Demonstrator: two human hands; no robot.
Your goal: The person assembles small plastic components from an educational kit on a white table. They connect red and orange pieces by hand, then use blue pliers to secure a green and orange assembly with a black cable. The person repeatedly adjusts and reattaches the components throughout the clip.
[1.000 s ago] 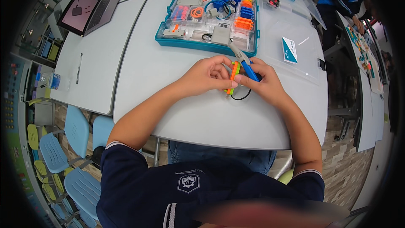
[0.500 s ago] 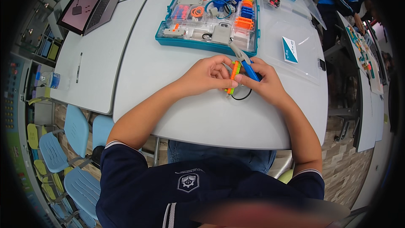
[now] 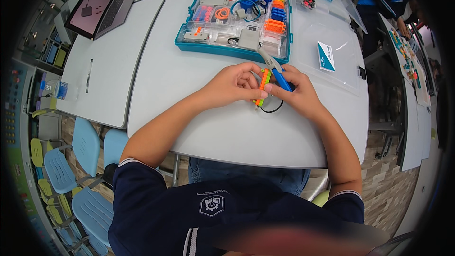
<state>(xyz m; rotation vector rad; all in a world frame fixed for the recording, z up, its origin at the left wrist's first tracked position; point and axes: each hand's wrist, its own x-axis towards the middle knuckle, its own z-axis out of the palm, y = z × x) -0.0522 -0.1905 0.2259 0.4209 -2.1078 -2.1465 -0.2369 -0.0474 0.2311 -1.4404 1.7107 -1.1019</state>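
Observation:
Between my two hands is a small assembly of orange and green plastic building pieces (image 3: 263,83), held upright above the table. My left hand (image 3: 237,83) pinches it from the left, fingers curled. The thumb of my right hand (image 3: 298,90) presses on its right side. Tucked in that same right hand is a blue-handled tool with a grey head (image 3: 280,77), tilted up toward the far left; it looks like pliers. A thin black cable (image 3: 274,111) loops below the pieces. My fingers hide part of the assembly.
Beyond my hands stands a teal kit case (image 3: 208,46) with sorted parts. To its right are a clear plastic lid (image 3: 342,83), a white and teal card (image 3: 325,56) and a small box of parts (image 3: 308,3). A laptop (image 3: 106,14) and a pen (image 3: 89,76) lie left. Another person (image 3: 386,0) works at right.

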